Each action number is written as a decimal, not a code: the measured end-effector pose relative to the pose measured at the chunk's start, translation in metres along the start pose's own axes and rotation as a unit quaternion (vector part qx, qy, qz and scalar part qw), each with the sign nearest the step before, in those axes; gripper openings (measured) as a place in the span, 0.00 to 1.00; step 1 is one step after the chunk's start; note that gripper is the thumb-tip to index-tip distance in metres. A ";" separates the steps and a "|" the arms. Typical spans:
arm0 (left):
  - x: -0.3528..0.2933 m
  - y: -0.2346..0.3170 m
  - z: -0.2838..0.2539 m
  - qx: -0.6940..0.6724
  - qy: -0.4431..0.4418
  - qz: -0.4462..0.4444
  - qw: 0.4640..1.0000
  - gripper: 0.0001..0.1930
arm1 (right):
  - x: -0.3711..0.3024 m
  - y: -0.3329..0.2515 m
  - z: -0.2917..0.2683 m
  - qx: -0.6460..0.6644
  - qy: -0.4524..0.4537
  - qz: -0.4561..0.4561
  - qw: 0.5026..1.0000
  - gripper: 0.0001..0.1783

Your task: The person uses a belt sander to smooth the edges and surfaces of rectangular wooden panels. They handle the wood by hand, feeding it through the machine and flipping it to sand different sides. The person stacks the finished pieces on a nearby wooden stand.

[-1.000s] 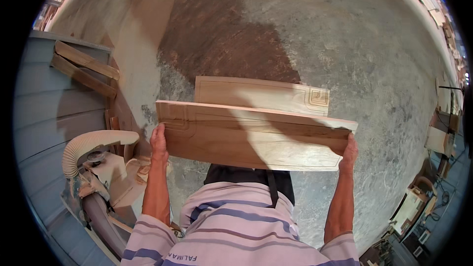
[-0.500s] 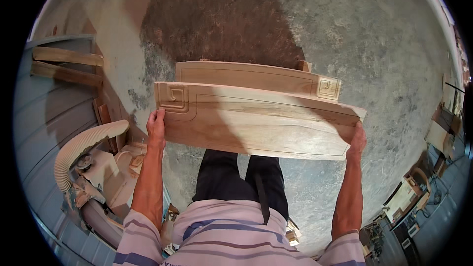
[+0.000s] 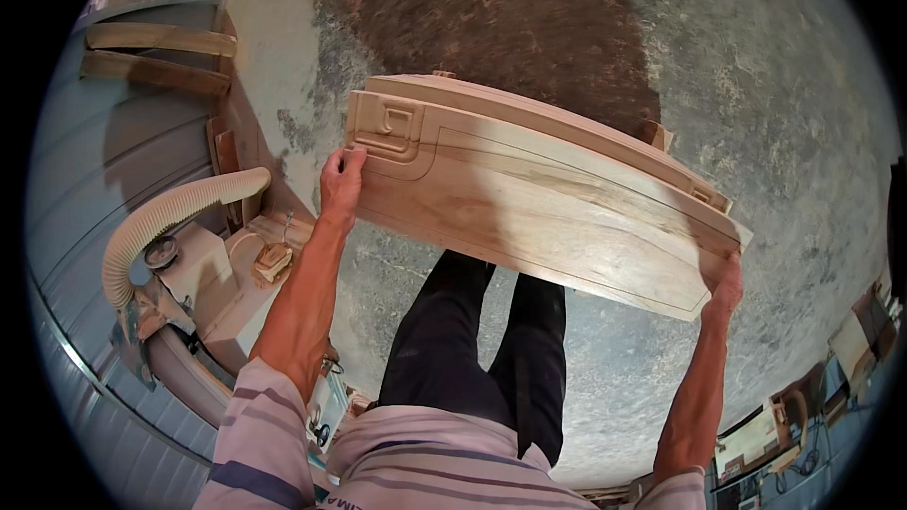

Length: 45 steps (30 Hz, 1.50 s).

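Note:
A long pale wooden panel (image 3: 557, 203) spans the space between my two hands, tilted down toward the right. It has a carved square spiral at its left corner, a thin grooved line along its border and a gently curved edge. My left hand (image 3: 342, 189) is closed on its left end, just below the carving. At the lower right end, my right hand (image 3: 724, 285) grips the panel; some of its fingers are hidden behind the wood. Directly behind lies a second, similar wooden panel (image 3: 529, 109), mostly covered, showing its upper edge and part of a carving at the right.
A small wood block (image 3: 656, 135) shows beyond the rear panel. To the left stands a machine with a ribbed cream hose (image 3: 179, 211). Two wooden boards (image 3: 161, 38) rest by the blue corrugated wall (image 3: 71, 179). Tools and cords (image 3: 803, 434) lie at the lower right.
The held panel has turned so its right end sits lower, and it now covers more of the panel behind. Both hands keep their grip. The whole view has shifted and rotated.

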<state>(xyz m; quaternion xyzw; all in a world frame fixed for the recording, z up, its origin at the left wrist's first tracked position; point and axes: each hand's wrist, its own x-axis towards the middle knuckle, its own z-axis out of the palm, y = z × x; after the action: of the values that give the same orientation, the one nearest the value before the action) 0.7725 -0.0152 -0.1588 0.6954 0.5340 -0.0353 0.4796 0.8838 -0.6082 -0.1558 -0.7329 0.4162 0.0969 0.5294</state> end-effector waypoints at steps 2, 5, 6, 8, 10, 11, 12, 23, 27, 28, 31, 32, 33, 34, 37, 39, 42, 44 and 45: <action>0.007 -0.009 -0.001 0.011 0.003 0.017 1.000 0.26 | 0.005 0.001 0.000 -0.013 -0.010 -0.031 0.999 0.29; 0.014 -0.014 0.003 0.031 0.011 0.032 0.999 0.27 | 0.010 -0.001 0.003 -0.008 -0.018 -0.023 1.000 0.29; 0.015 -0.014 0.006 0.038 0.013 0.036 0.999 0.27 | 0.011 -0.002 0.005 -0.002 -0.020 -0.012 1.000 0.29; 0.018 -0.011 0.009 0.059 0.002 0.039 0.998 0.29 | 0.014 -0.003 0.009 0.005 -0.020 0.008 1.000 0.29; 0.025 -0.016 0.013 0.100 0.025 0.068 0.992 0.31 | 0.018 0.003 0.010 -0.015 -0.045 -0.012 0.999 0.30; 0.029 -0.026 0.017 0.131 0.056 0.093 0.985 0.32 | 0.021 0.011 0.007 -0.041 -0.072 -0.041 0.996 0.31; 0.031 -0.036 0.017 0.163 0.086 0.118 0.976 0.33 | 0.024 0.017 0.004 -0.067 -0.098 -0.070 0.990 0.33; 0.022 0.005 0.014 0.106 -0.017 0.014 0.994 0.34 | 0.035 0.034 0.010 -0.089 -0.054 -0.023 0.994 0.32; 0.032 -0.012 0.010 0.093 -0.009 0.042 0.995 0.32 | 0.036 0.033 0.016 -0.093 -0.060 -0.030 0.993 0.26; 0.032 -0.012 0.010 0.096 -0.009 0.034 0.995 0.32 | 0.034 0.030 0.019 -0.069 -0.059 -0.017 0.996 0.25; 0.033 -0.012 0.011 0.099 0.000 0.019 0.995 0.31 | 0.027 0.022 0.029 -0.034 -0.058 -0.005 0.998 0.24; 0.033 -0.012 0.012 0.095 0.008 0.019 0.995 0.31 | 0.025 0.021 0.029 -0.047 -0.059 -0.018 0.997 0.23; 0.033 -0.013 0.013 0.090 0.016 0.019 0.996 0.31 | 0.025 0.021 0.029 -0.060 -0.059 -0.031 0.996 0.23; 0.036 -0.016 0.012 0.094 0.015 0.029 0.995 0.30 | 0.026 0.023 0.029 -0.057 -0.058 -0.025 0.996 0.22; 0.044 -0.012 0.010 0.170 0.004 0.052 0.984 0.25 | 0.027 0.032 0.027 -0.055 -0.052 -0.020 0.997 0.19; 0.036 0.000 0.014 0.267 0.024 0.096 0.959 0.21 | 0.038 0.047 0.014 -0.083 -0.028 -0.021 0.996 0.16; 0.048 -0.016 -0.003 0.303 0.006 0.069 0.950 0.23 | 0.046 0.054 0.013 -0.191 -0.044 -0.109 0.974 0.18; 0.053 -0.028 -0.012 0.211 -0.035 0.072 0.974 0.27 | 0.039 0.041 0.026 -0.160 -0.032 -0.065 0.984 0.19; 0.054 -0.037 -0.017 0.115 -0.063 0.033 0.991 0.29 | 0.041 0.041 0.027 -0.137 -0.056 -0.063 0.987 0.20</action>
<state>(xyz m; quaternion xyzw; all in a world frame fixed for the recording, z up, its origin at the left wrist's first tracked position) 0.7587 0.0339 -0.2030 0.7593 0.4721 -0.1243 0.4303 0.8885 -0.6097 -0.2191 -0.8167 0.3216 0.1609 0.4513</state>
